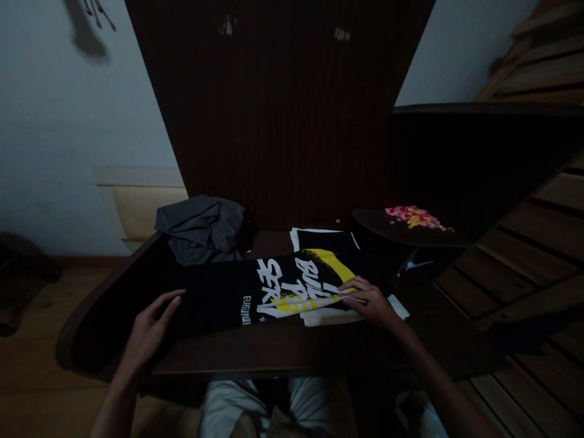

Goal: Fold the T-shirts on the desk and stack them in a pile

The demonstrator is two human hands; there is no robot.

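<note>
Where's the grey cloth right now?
Head view, left of centre: the grey cloth lies bunched just behind the black garment, beyond the left hand.

The scene is rather dim, a soft shadow (87,38) lies on the pale wall (59,115), and details sink into black inside the left edge of the desk (255,358).

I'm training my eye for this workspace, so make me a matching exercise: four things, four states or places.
1. grey cloth
2. black garment
3. pink and yellow cluster
4. right hand

A. on a dark ledge
B. lettered in white
C. touching the garment's printed edge
D. crumpled in a heap

Pairs: 1-D, 2-B, 3-A, 4-C
</note>
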